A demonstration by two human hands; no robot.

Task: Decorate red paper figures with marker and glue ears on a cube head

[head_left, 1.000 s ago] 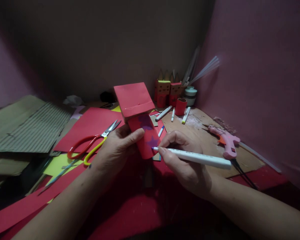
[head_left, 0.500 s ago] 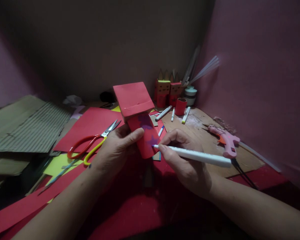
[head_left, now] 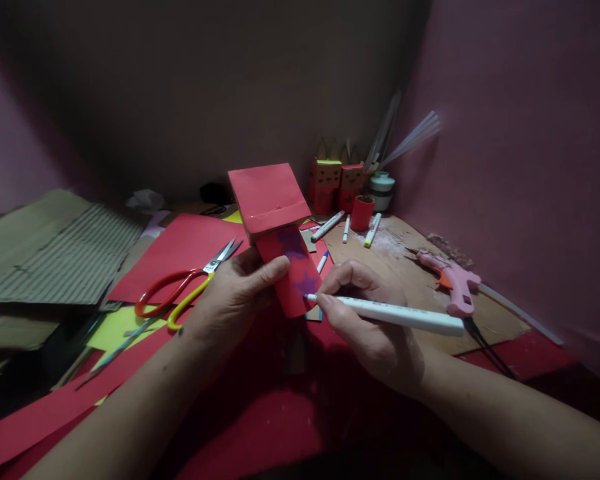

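Note:
My left hand (head_left: 240, 290) is closed round a red paper-covered box figure (head_left: 269, 197), its square top tilted toward me and its narrower lower part hanging below. Purple star shapes (head_left: 306, 283) show on that lower part. Between thumb and fingers, my right hand (head_left: 367, 313) pinches a white marker (head_left: 405, 315). The marker's purple tip touches the red paper at the lower star. A blue-tipped marker cap or pen (head_left: 323, 261) lies just behind the figure. Scissors (head_left: 195, 283) with red and yellow handles rest beside my left hand.
Two similar box figures (head_left: 329, 187) stand at the back by a red cylinder (head_left: 363, 213) and a pale jar (head_left: 381, 190). Several markers (head_left: 327, 227) lie before them. A pink glue gun (head_left: 457, 283) sits at right. Corrugated cardboard (head_left: 65, 247) and red paper (head_left: 175, 250) cover the left.
The marker tip has shifted very slightly down at the lower star, whose purple looks a bit fuller. Both hands keep their holds, and the figure is almost still.

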